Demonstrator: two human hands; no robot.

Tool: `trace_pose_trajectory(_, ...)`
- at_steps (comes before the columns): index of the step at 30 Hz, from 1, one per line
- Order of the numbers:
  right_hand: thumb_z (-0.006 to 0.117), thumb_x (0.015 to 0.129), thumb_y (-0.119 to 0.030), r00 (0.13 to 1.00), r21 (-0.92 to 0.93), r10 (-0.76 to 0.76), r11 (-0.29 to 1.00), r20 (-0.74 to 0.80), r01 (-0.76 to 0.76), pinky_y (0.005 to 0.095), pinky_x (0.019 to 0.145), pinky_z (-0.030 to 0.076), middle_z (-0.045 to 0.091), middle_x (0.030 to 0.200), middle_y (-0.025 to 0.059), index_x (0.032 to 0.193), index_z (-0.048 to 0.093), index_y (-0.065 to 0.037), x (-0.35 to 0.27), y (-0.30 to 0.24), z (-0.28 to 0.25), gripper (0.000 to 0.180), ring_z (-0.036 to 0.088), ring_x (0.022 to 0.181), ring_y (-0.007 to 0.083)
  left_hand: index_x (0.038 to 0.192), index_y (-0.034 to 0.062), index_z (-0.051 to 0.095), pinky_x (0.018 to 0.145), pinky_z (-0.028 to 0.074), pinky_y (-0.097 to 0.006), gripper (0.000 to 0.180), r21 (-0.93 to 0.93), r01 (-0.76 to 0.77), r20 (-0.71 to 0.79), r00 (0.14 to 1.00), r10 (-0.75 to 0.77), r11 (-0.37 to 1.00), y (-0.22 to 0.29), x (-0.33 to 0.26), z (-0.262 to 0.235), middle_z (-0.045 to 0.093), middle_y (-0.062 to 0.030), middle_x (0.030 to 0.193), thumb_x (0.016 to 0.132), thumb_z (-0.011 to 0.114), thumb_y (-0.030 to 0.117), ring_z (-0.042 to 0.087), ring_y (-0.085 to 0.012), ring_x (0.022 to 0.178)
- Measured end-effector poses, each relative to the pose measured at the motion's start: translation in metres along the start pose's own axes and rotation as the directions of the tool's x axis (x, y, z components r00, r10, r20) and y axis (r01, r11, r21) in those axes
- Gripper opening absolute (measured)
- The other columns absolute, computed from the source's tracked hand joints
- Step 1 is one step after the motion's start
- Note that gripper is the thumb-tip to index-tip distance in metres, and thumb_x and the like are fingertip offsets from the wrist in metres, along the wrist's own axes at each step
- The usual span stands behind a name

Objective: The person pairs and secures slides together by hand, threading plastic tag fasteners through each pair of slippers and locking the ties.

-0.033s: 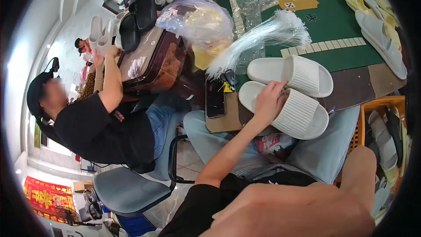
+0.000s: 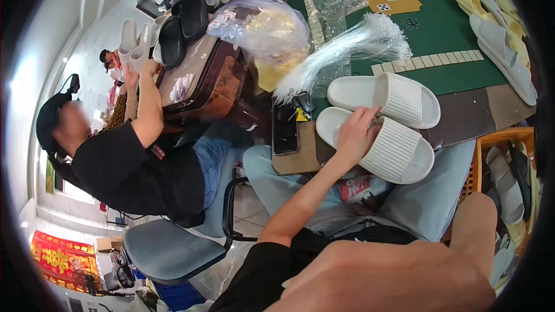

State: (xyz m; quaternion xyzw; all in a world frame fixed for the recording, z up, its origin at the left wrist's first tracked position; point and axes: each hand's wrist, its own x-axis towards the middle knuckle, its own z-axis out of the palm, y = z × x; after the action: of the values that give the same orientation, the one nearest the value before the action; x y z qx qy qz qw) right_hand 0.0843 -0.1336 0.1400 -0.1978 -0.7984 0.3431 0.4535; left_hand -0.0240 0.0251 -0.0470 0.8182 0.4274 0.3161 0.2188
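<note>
A pair of white slippers with ribbed straps lies at the near table edge, soles down. My left hand (image 2: pixel 354 138) is closed at the nearer slipper (image 2: pixel 396 153), its fingers at the strap opening and the inner edge. Its index fingertip reaches toward the strap of the farther slipper (image 2: pixel 399 99); the thumb is partly hidden. Very close and large at the bottom is my right hand (image 2: pixel 384 274), with its forearm at the right; its fingers are mostly hidden. A bundle of clear plastic strands (image 2: pixel 352 52) lies beyond the slippers.
A black phone (image 2: pixel 285 130) rests left of the slippers. An orange crate (image 2: pixel 477 164) of slippers stands at the right. More slippers (image 2: pixel 503 46) line the table's right edge. A plastic bag (image 2: pixel 260 26) lies farther left. A co-worker (image 2: pixel 121 162) sits at the left, handling pale slippers.
</note>
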Motion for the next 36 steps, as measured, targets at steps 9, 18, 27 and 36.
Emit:
trace_pose_trajectory(9, 0.039, 0.088, -0.014, 0.990, -0.010, -0.124, 0.992, 0.075, 0.125, 0.0341, 0.081, 0.046, 0.058, 0.073, 0.0046, 0.121, 0.029, -0.003, 0.016, 0.002, 0.022, 0.036, 0.053, 0.068, 0.0127, 0.114, 0.0117, 0.055, 0.062, 0.048, -0.035, 0.040, 0.052, -0.089, -0.065, 0.994, 0.092, 0.995, -0.004, 0.000, 0.005, 0.056, -0.0066, 0.092, 0.076, 0.062, 0.005, 0.060, -0.0237, 0.071)
trace_pose_trajectory(18, 0.040, 0.087, -0.010, 0.994, -0.015, -0.065, 0.998, 0.083, 0.067, 0.0328, 0.080, 0.046, 0.058, 0.074, 0.0048, 0.117, 0.032, -0.002, -0.004, -0.004, 0.001, 0.032, 0.053, 0.068, 0.0127, 0.112, 0.0072, 0.055, 0.070, 0.048, -0.038, 0.040, -0.036, -0.036, -0.008, 0.999, 0.036, 0.999, -0.002, -0.001, 0.000, 0.055, -0.0107, 0.096, 0.073, 0.064, 0.006, 0.058, -0.0301, 0.085)
trace_pose_trajectory(27, 0.041, 0.085, -0.007, 0.987, 0.009, -0.118, 0.993, 0.113, 0.117, 0.0315, 0.078, 0.046, 0.058, 0.075, 0.0050, 0.113, 0.035, -0.001, 0.006, -0.001, 0.013, 0.029, 0.054, 0.069, 0.0126, 0.115, 0.0108, 0.054, 0.066, 0.049, -0.034, 0.042, 0.041, -0.054, -0.046, 0.997, 0.056, 0.998, -0.005, -0.001, 0.003, 0.056, -0.0066, 0.094, 0.074, 0.063, 0.003, 0.060, -0.0250, 0.079)
trace_pose_trajectory(36, 0.042, 0.084, -0.003, 0.989, -0.020, -0.108, 0.994, 0.105, 0.110, 0.0302, 0.077, 0.046, 0.057, 0.077, 0.0053, 0.109, 0.038, -0.001, 0.012, 0.001, 0.020, 0.026, 0.054, 0.069, 0.0126, 0.111, 0.0073, 0.055, 0.068, 0.047, -0.038, 0.039, 0.012, -0.043, -0.036, 0.998, 0.044, 0.999, -0.004, -0.001, 0.003, 0.055, -0.0104, 0.093, 0.073, 0.064, 0.006, 0.058, -0.0298, 0.083)
